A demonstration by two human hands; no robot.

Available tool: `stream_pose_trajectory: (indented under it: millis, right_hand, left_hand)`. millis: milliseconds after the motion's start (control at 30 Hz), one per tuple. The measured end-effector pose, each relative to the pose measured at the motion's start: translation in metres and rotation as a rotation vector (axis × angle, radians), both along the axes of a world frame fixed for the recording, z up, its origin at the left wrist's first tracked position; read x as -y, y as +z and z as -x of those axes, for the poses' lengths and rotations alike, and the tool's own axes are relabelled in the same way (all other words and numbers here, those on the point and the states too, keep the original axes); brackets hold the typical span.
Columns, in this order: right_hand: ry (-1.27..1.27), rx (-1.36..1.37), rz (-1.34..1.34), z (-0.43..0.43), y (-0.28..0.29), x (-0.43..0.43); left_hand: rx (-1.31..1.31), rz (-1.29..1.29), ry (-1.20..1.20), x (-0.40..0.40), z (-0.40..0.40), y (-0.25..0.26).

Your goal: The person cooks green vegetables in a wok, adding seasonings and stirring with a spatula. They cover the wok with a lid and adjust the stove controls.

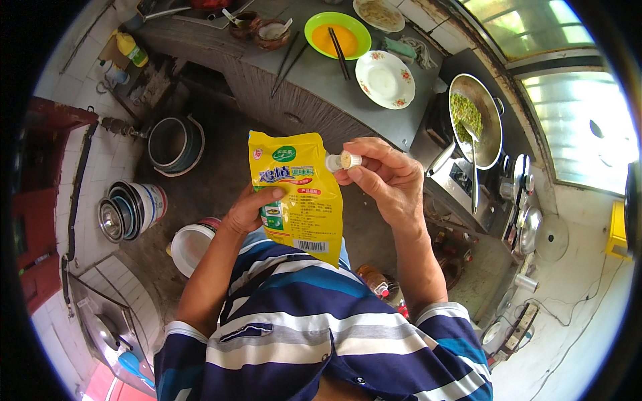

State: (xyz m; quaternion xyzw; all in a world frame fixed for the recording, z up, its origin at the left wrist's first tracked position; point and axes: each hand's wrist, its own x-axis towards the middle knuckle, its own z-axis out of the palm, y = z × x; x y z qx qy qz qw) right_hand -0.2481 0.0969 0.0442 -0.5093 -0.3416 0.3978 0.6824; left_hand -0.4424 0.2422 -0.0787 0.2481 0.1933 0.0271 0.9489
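Note:
My left hand (251,206) grips the left side of a yellow seasoning pouch (306,215), thumb across its printed front. The pouch bears writing and hangs in front of my striped shirt. A pale plastic spout (332,163) sticks out of its right upper edge. My right hand (383,173) pinches a small white ridged screw cap (350,160) between thumb and fingers, its hollow side facing up. The cap is right beside the spout; whether they touch I cannot tell.
On the stove, a wok (476,120) holds chopped green food with a metal spatula (474,175) in it. The counter bears a flowered plate (385,79), a green bowl (316,26) of orange-yellow liquid and chopsticks (339,52). A white bucket (190,248) stands on the floor.

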Motion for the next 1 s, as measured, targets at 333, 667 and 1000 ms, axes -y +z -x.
stream_pose_trajectory:
  millis: [333,667,1000]
  right_hand:
    - [-0.033,-0.282,-0.015,0.002,-0.022,0.004]
    - [0.024,-0.740,-0.221,0.001,-0.052,0.006]
    - [-0.033,-0.658,-0.260,-0.034,-0.036,0.031]
  left_hand:
    - [0.000,-0.008,-0.003,0.001,0.000,0.002]
    - [0.015,0.034,-0.037,0.012,-0.009,-0.013]
    - [0.010,0.086,-0.045,0.024,-0.037,-0.024]
